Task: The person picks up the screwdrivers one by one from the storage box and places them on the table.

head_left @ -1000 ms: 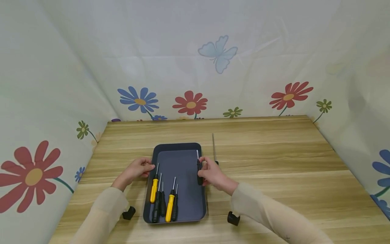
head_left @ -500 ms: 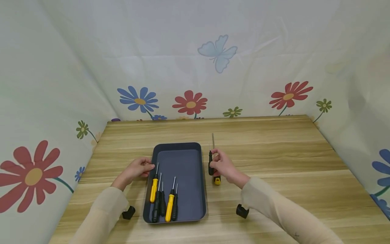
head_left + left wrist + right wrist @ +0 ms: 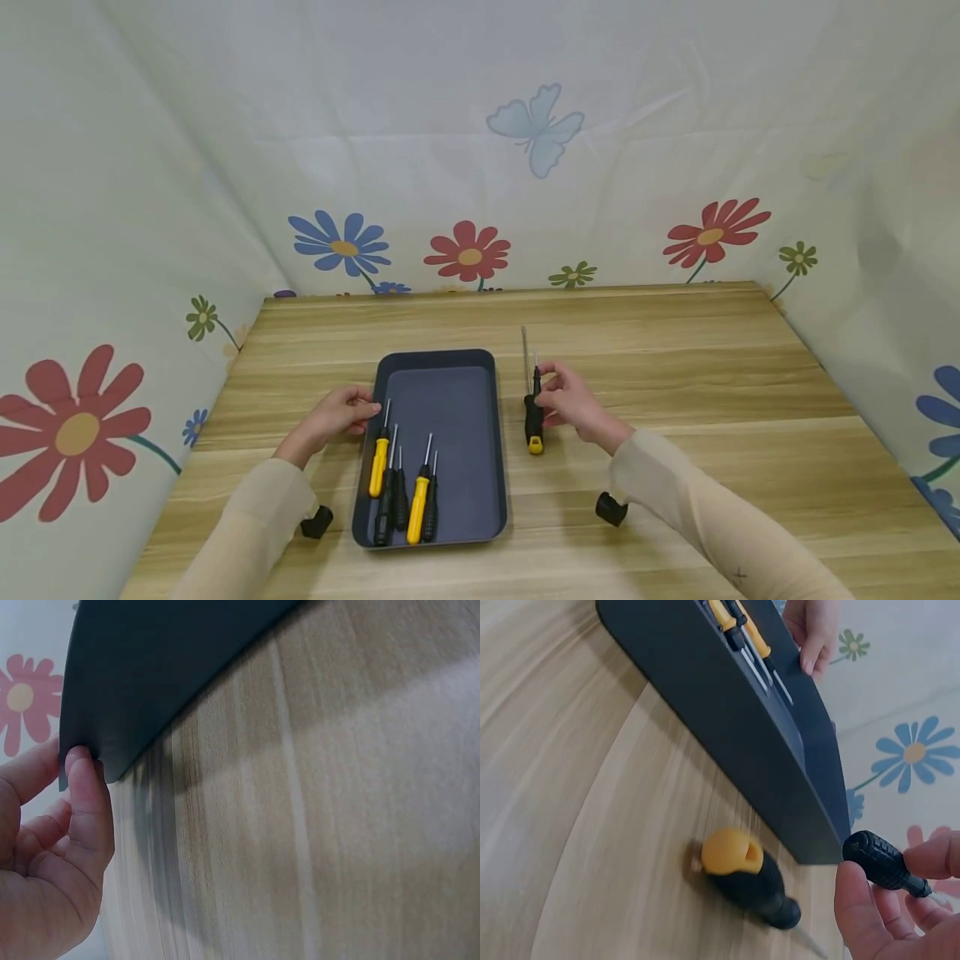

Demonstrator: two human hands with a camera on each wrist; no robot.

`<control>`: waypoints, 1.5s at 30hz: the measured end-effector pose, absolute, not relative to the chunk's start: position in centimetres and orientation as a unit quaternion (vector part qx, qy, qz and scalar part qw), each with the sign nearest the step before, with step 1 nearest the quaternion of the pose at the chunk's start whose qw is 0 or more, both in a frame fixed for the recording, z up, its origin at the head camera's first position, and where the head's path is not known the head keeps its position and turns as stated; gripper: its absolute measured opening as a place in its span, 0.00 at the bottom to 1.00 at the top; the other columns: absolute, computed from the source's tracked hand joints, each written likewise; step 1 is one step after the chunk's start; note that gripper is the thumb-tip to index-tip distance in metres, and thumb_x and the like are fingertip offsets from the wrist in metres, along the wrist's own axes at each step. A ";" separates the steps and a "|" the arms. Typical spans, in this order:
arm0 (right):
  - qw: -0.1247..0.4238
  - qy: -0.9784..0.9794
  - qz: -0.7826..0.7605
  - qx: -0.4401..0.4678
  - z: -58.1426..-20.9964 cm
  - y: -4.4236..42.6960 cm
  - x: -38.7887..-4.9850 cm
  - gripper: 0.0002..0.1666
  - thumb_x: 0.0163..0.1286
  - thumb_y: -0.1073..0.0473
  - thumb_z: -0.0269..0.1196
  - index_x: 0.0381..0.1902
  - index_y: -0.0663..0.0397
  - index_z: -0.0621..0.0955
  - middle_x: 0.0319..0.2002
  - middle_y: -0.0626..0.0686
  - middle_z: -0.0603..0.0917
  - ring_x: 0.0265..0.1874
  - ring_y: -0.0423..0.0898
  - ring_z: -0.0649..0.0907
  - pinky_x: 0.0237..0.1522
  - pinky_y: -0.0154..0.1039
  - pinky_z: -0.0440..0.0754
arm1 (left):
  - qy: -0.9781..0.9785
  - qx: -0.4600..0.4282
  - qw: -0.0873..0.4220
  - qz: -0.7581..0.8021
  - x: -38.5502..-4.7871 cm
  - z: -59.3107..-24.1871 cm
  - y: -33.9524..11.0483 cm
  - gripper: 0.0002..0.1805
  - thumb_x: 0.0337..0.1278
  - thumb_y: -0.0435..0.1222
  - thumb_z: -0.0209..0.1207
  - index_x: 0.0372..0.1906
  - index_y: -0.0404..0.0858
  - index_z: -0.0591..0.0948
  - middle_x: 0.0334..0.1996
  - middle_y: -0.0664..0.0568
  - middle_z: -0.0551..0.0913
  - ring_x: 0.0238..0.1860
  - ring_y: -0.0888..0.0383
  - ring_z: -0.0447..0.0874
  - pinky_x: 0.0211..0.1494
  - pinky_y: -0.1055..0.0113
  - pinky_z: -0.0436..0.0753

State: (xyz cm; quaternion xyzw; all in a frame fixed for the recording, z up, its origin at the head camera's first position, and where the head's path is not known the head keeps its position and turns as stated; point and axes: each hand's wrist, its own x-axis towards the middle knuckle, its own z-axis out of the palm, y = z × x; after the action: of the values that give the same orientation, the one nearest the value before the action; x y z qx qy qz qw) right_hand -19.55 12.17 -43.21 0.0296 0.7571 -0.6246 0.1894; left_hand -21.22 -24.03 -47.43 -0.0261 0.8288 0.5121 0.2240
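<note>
My left hand pinches the left rim of a dark grey tray, its thumb over the wall in the left wrist view. Inside the tray's left half lie several screwdrivers, among them a yellow-handled one and a black one. Right of the tray my right hand pinches a small black screwdriver by its handle, held above the table. Just left of that hand a larger black-and-yellow screwdriver lies on the wood, shaft pointing away; the small one partly overlaps it in the head view.
The wood-grain table is enclosed by a pale curtain printed with flowers and a butterfly. Black wrist-worn blocks hang below both sleeves, the right one close over the table.
My right hand has lifted the small black screwdriver out from the tray's right side and carried it rightward, uncovering the larger screwdriver's handle. The left hand and tray have stayed put.
</note>
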 end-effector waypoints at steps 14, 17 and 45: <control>0.209 0.759 -0.615 0.048 -45.0 13.9 -20.1 0.28 0.53 0.75 0.52 0.54 0.63 0.63 0.29 0.53 0.71 0.20 0.44 0.76 0.22 0.39 0.79 | 0.827 -0.032 0.229 0.513 -21.1 -47.2 -23.9 0.24 0.57 0.39 0.53 0.52 0.26 0.65 0.32 0.49 0.72 0.29 0.60 0.71 0.37 0.67 0.78; 0.213 0.760 -0.611 0.054 -45.5 14.0 -20.1 0.27 0.53 0.75 0.52 0.53 0.62 0.64 0.30 0.53 0.72 0.20 0.44 0.76 0.24 0.41 0.79 | 0.829 -0.031 0.228 0.510 -21.1 -47.2 -24.0 0.24 0.58 0.39 0.53 0.52 0.26 0.64 0.31 0.49 0.72 0.29 0.60 0.71 0.37 0.67 0.78; 0.260 0.782 -0.556 0.105 -47.2 14.0 -20.2 0.25 0.52 0.74 0.54 0.50 0.60 0.65 0.22 0.51 0.70 0.17 0.42 0.72 0.16 0.35 0.77 | 0.827 -0.035 0.228 0.513 -21.3 -47.3 -24.0 0.25 0.58 0.38 0.53 0.53 0.25 0.64 0.33 0.48 0.73 0.30 0.60 0.71 0.36 0.68 0.78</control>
State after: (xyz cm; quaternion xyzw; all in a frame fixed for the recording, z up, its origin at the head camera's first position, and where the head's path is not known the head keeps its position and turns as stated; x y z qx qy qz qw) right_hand -20.23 13.95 -47.21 0.1051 0.7823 -0.5561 0.2603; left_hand -21.34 -24.00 -47.32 -0.0353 0.8268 0.5130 0.2279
